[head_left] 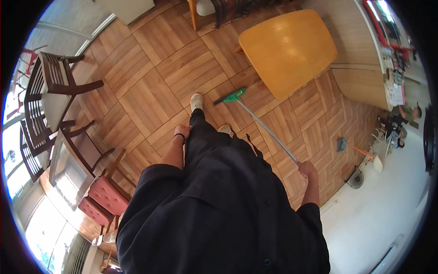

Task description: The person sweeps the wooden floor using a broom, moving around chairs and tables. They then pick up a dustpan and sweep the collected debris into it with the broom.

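My right hand (308, 169) is wrapped round the upper end of a broom's thin grey handle (269, 131). The handle slants away from it to the green broom head (235, 94), whose dark bristles rest on the wood-patterned floor ahead of my feet. Beside my thigh hangs my left hand (182, 130), with a dark band at the wrist. Its fingers look curled in, and nothing shows in them. My light shoe (196, 101) is planted just left of the broom head; the other shoe is partly hidden by my black clothes.
Just beyond the broom head stands a yellow wooden chair or small table (289, 50). Dark wooden chairs (54, 86), a glass-topped table (70, 169) and a pink cushioned chair (107, 194) line the left. At right are a blue dustpan (341, 144), a fan (355, 178) and a cabinet (358, 82).
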`<action>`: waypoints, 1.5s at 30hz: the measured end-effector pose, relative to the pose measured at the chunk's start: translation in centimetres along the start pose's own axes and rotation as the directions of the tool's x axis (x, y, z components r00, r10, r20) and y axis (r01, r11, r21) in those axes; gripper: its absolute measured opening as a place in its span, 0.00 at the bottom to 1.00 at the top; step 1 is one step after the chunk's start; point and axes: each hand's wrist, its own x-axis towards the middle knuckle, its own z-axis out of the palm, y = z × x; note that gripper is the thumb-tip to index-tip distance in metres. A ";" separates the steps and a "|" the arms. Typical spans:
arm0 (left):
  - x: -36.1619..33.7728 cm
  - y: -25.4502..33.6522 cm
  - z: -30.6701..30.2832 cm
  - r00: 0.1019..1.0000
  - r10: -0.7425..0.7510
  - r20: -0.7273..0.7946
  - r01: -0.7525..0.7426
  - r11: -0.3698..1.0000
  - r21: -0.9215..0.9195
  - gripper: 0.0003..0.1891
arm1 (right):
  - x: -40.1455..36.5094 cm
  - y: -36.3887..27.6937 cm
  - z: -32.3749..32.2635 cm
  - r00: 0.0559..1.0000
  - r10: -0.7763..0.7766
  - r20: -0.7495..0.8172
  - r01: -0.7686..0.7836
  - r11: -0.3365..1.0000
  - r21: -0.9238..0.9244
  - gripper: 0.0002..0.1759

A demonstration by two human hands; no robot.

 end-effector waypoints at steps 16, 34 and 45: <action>-1.0 -10.2 -9.6 0.997 0.052 -0.049 -0.055 0.997 -0.058 0.10 | 3.2 -21.5 10.7 0.995 -0.026 0.098 -0.042 0.780 0.624 0.33; -9.5 -3.8 7.3 0.907 0.420 -0.022 -0.377 0.835 0.400 0.11 | -4.6 15.6 27.8 0.948 0.261 -0.182 -0.247 0.964 0.098 0.27; -9.2 2.5 9.3 0.954 0.158 0.254 -0.287 0.724 0.628 0.18 | -6.1 24.9 29.7 0.768 0.632 -0.106 -0.332 0.533 0.778 0.26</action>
